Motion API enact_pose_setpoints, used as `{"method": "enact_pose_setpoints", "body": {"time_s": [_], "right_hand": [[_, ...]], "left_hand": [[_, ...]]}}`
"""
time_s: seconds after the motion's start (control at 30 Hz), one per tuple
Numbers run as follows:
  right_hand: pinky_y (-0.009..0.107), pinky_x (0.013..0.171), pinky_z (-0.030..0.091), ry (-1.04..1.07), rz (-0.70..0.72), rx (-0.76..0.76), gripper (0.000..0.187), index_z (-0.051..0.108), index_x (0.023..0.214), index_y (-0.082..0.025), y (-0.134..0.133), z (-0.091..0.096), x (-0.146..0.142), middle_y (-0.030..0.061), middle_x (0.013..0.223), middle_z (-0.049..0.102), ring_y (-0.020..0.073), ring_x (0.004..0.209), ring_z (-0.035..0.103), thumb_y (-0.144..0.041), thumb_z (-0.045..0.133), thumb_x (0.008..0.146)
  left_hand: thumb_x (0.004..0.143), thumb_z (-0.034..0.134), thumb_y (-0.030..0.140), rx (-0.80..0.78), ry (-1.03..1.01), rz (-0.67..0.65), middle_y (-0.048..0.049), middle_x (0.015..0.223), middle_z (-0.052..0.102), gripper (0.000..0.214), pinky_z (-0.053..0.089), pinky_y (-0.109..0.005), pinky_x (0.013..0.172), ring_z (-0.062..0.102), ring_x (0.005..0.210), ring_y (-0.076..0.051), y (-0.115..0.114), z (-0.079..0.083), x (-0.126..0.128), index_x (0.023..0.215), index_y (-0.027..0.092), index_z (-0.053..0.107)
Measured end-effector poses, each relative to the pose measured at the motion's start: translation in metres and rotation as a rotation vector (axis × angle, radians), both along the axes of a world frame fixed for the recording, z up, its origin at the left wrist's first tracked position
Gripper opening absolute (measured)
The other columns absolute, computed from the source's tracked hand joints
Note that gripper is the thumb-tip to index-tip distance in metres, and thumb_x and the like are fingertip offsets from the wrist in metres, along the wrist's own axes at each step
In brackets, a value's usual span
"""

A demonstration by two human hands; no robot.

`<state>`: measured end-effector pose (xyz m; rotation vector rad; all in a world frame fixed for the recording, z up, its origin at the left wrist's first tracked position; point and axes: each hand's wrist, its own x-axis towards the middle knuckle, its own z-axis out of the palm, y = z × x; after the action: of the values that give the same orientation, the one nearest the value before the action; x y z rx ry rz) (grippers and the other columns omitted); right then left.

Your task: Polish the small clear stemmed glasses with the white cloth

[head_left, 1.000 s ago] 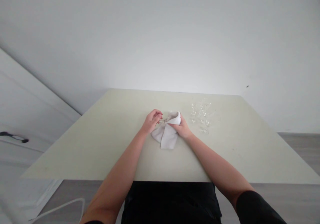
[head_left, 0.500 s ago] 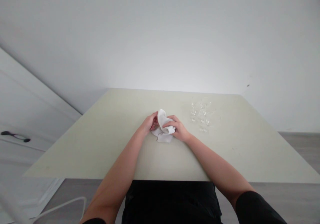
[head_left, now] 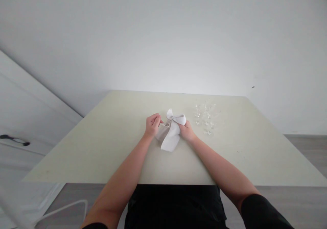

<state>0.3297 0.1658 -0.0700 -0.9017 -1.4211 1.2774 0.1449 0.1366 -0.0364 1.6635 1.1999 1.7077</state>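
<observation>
My left hand [head_left: 153,123] is closed in a pinch on the thin clear stem or foot of a small stemmed glass [head_left: 167,123]. The glass points right, its other end against a white cloth [head_left: 171,138]. My right hand [head_left: 187,130] grips that cloth from the right side, with its fingers partly hidden behind the folds. One loose end of the cloth hangs down toward the table, and another fold stands up above the glass. To the right of my hands stand several small clear stemmed glasses [head_left: 206,115] in a close group.
The pale table [head_left: 102,154] reaches back to a white wall [head_left: 163,45]. At the left is a white cabinet with a dark handle [head_left: 14,140]. A white curved bar [head_left: 63,210] shows below the table's left front edge.
The cloth, bunched around the glass before, has opened out and its end hangs lower. My left hand has turned into a visible pinch, and my right hand has shifted slightly right.
</observation>
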Motion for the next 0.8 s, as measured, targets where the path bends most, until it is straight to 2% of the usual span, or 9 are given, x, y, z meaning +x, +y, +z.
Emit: {"method": "enact_pose_setpoints", "body": {"time_s": [0.13, 0.23, 0.33, 0.47, 0.6, 0.7, 0.8], "right_hand": [[0.028, 0.058, 0.05, 0.051, -0.062, -0.226, 0.039, 0.067, 0.083, -0.018, 0.001, -0.002, -0.003, 0.0022, 0.071, 0.068, 0.0173, 0.063, 0.061, -0.056, 0.062, 0.078], [0.028, 0.058, 0.052, 0.054, -0.078, -0.275, 0.039, 0.068, 0.087, -0.018, 0.002, -0.002, -0.002, 0.0028, 0.073, 0.07, 0.0177, 0.063, 0.064, -0.055, 0.06, 0.08], [0.03, 0.062, 0.054, 0.063, -0.059, -0.261, 0.039, 0.068, 0.089, -0.018, 0.001, -0.002, -0.002, 0.0043, 0.078, 0.072, 0.0196, 0.069, 0.067, -0.056, 0.059, 0.082], [0.031, 0.067, 0.055, 0.119, -0.081, -0.248, 0.038, 0.067, 0.088, -0.018, -0.001, 0.0, -0.003, 0.0058, 0.083, 0.074, 0.0226, 0.079, 0.069, -0.055, 0.059, 0.08], [0.034, 0.079, 0.056, 0.175, -0.126, -0.191, 0.037, 0.06, 0.102, -0.021, -0.001, 0.001, 0.0, 0.0062, 0.101, 0.074, 0.0237, 0.094, 0.069, -0.049, 0.062, 0.079], [0.034, 0.079, 0.057, 0.203, -0.124, -0.231, 0.043, 0.053, 0.107, -0.024, 0.002, 0.004, 0.005, 0.0041, 0.101, 0.073, 0.0223, 0.092, 0.069, -0.044, 0.07, 0.073], [0.034, 0.074, 0.057, 0.222, -0.024, -0.315, 0.044, 0.054, 0.1, -0.023, 0.004, 0.009, 0.01, 0.0031, 0.092, 0.073, 0.0223, 0.085, 0.07, -0.042, 0.077, 0.068]], "left_hand": [[0.091, 0.049, 0.048, 0.125, 0.158, 0.021, -0.0005, 0.052, 0.043, 0.049, 0.03, -0.029, 0.054, 0.041, 0.052, -0.013, -0.003, 0.001, 0.0, 0.052, 0.019, 0.048], [0.091, 0.046, 0.045, 0.032, 0.154, 0.091, -0.0007, 0.05, 0.041, 0.048, 0.03, -0.029, 0.054, 0.041, 0.052, -0.014, -0.005, 0.003, 0.003, 0.051, 0.02, 0.048], [0.09, 0.044, 0.042, -0.106, 0.082, 0.15, -0.0005, 0.048, 0.039, 0.045, 0.03, -0.028, 0.053, 0.04, 0.051, -0.014, -0.005, 0.005, 0.006, 0.05, 0.02, 0.049], [0.085, 0.047, 0.042, -0.205, -0.05, 0.163, -0.0006, 0.046, 0.042, 0.044, 0.028, -0.026, 0.049, 0.038, 0.048, -0.012, 0.001, 0.004, 0.006, 0.048, 0.02, 0.049], [0.083, 0.048, 0.046, -0.367, -0.311, 0.155, -0.0001, 0.045, 0.044, 0.046, 0.02, -0.024, 0.042, 0.032, 0.041, -0.009, 0.011, 0.002, 0.004, 0.046, 0.021, 0.036], [0.079, 0.052, 0.046, -0.491, -0.434, 0.113, 0.0013, 0.044, 0.041, 0.047, 0.015, -0.023, 0.04, 0.029, 0.038, -0.007, 0.016, 0.002, 0.001, 0.048, 0.021, 0.028], [0.078, 0.054, 0.046, -0.516, -0.489, 0.069, 0.0024, 0.045, 0.04, 0.047, 0.014, -0.021, 0.039, 0.028, 0.037, -0.006, 0.016, 0.002, -0.002, 0.049, 0.021, 0.027]]}}
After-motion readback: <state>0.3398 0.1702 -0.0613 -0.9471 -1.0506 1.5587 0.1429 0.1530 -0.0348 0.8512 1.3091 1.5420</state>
